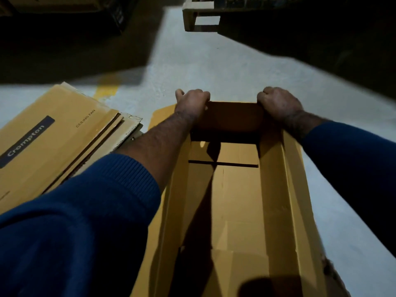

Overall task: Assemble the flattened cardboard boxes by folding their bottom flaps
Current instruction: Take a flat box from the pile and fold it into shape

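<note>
Head camera view, looking down along two outstretched arms. The left hand [191,102] and the right hand [278,103] are both seen from the back, fingers curled over the top edge of the far end panel [231,116] of a cardboard box [240,189]. Each hand grips one upper corner of that panel, and the fingertips are hidden behind it. Dark blue sleeves [85,221] are pushed up on the forearms.

The box is long, narrow and open at the top. It stands on the floor [214,67] at bottom centre, running away from the viewer. Its long side walls are upright. Inside, the bottom flaps [237,260] are folded flat, with a dark slit across them near the far end.

Just beside the box on the left, a stack of flattened boxes [53,133] lies on the floor, the top one printed "Crompton" and "CEILING FAN". Beyond the stack, a yellow line [108,86] is painted on the pale floor. A wooden pallet [201,16] sits at the far edge, among deep shadow.
</note>
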### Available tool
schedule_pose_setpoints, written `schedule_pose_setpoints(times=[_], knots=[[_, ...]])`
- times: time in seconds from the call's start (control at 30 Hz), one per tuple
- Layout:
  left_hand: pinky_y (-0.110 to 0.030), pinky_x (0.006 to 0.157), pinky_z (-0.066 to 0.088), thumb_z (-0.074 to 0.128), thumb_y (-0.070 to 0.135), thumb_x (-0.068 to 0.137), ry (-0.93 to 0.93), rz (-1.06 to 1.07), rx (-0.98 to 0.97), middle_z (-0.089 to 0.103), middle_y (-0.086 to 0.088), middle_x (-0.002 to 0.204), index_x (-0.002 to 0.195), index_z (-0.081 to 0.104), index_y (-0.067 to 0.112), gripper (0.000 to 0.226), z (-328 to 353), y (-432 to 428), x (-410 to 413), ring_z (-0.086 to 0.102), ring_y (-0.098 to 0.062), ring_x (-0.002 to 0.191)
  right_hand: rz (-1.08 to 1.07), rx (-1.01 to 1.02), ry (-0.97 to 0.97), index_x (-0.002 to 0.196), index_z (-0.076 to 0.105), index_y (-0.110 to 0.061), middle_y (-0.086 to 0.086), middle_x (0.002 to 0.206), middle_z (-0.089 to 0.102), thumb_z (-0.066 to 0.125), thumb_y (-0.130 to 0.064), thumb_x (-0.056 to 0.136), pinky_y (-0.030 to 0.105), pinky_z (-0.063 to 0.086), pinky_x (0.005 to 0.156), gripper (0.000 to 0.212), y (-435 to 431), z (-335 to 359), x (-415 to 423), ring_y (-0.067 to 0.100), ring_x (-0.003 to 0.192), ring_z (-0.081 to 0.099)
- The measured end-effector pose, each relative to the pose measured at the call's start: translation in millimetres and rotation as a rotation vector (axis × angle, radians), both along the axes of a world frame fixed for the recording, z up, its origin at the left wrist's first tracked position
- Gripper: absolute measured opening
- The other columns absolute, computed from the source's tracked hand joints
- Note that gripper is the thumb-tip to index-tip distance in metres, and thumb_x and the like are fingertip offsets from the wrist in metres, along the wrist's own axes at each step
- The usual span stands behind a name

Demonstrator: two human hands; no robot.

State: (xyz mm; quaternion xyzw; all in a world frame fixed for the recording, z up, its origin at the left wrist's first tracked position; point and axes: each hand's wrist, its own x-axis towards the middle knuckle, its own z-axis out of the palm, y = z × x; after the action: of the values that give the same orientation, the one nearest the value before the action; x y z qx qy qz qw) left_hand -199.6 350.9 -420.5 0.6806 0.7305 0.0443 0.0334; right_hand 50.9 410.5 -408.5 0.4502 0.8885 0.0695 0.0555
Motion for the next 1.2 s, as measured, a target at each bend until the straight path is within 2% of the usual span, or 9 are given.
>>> schedule_pose_setpoints(times=[0.1,0.2,0.37,0.5,0.57,0.7,0.87,1.03,1.2], knots=[[-0.037,0.087,0.035,0.054,0.010,0.102,-0.005,0.037,0.030,0.063,-0.004,0.105,0.111,0.064,0.018,0.016,-4.4,3.2,2.9,0.051,-0.027,0.104,-0.026,-0.020,0.018,0.106,0.060,0.002,0.021,0.101,0.058,0.058,0.005,0.092,0.043,0.049,0.072,0.014,-2.5,-2.6,-4.0,0.035,0.089,0.057],[-0.035,0.091,0.042,0.053,0.011,0.102,-0.008,0.048,0.044,0.065,-0.006,0.106,0.112,0.066,0.016,0.017,-4.5,4.7,7.2,0.048,-0.030,0.114,-0.067,-0.030,0.048,0.106,0.059,0.001,0.019,0.102,0.058,0.063,0.006,0.090,0.040,0.045,0.071,0.017,-1.6,-7.4,-5.8,0.034,0.091,0.056],[-0.039,0.082,0.053,0.057,0.006,0.097,-0.091,0.071,0.084,0.066,-0.009,0.106,0.113,0.068,0.014,0.021,-8.6,-4.5,5.1,0.060,-0.029,0.101,-0.073,0.037,0.185,0.104,0.062,0.002,0.019,0.101,0.058,0.063,0.010,0.088,0.040,0.049,0.071,0.018,-7.1,-17.9,-1.7,0.034,0.090,0.057],[-0.045,0.107,0.045,0.068,0.010,0.089,-0.152,0.147,-0.017,0.038,-0.004,0.153,0.148,0.041,0.030,0.068,-11.8,-41.4,4.9,0.041,-0.033,0.132,-0.141,0.046,0.161,0.132,0.052,-0.005,0.020,0.122,0.052,0.076,-0.013,0.079,0.053,0.039,0.103,0.059,-41.9,-28.2,5.9,0.037,0.115,0.050],[-0.050,0.111,0.042,0.072,0.009,0.086,-0.218,0.272,-0.086,0.027,-0.005,0.159,0.154,0.030,0.031,0.083,-0.9,-64.2,9.3,0.037,-0.034,0.135,-0.204,-0.001,0.148,0.141,0.045,-0.010,0.021,0.131,0.047,0.077,-0.024,0.078,0.055,0.036,0.107,0.072,-68.1,-19.5,6.9,0.038,0.125,0.045],[-0.054,0.103,0.047,0.069,0.021,0.090,-0.440,0.532,-0.169,0.035,-0.011,0.148,0.146,0.035,0.025,0.065,30.9,-120.3,29.1,0.047,-0.037,0.126,-0.347,-0.133,0.100,0.142,0.045,-0.019,0.017,0.144,0.041,0.070,-0.022,0.086,0.056,0.032,0.115,0.061,-129.7,18.3,-3.3,0.035,0.137,0.037],[-0.053,0.102,0.048,0.068,0.034,0.095,-0.560,0.773,-0.266,0.039,-0.014,0.147,0.147,0.038,0.019,0.062,55.8,-241.3,38.6,0.050,-0.038,0.127,-0.353,-0.419,0.097,0.140,0.052,-0.019,0.010,0.135,0.049,0.061,-0.026,0.094,0.045,0.044,0.105,0.047,-228.3,75.1,-29.0,0.031,0.121,0.050],[-0.047,0.101,0.050,0.063,0.041,0.090,-0.742,1.101,-0.469,0.049,-0.020,0.143,0.145,0.044,0.012,0.065,30.9,-379.3,30.5,0.054,-0.043,0.123,-0.452,-0.721,0.253,0.135,0.055,-0.025,0.003,0.132,0.051,0.061,-0.036,0.095,0.042,0.059,0.084,0.042,-364.5,65.1,-36.6,0.024,0.101,0.059],[-0.055,0.099,0.049,0.066,0.048,0.081,-1.103,1.202,-0.583,0.054,-0.019,0.135,0.145,0.042,0.017,0.076,-31.6,-448.4,47.6,0.057,-0.045,0.113,-0.510,-0.851,0.270,0.136,0.059,-0.022,0.004,0.132,0.060,0.058,-0.037,0.099,0.041,0.058,0.088,0.040,-472.9,47.6,-28.3,0.025,0.109,0.061]])
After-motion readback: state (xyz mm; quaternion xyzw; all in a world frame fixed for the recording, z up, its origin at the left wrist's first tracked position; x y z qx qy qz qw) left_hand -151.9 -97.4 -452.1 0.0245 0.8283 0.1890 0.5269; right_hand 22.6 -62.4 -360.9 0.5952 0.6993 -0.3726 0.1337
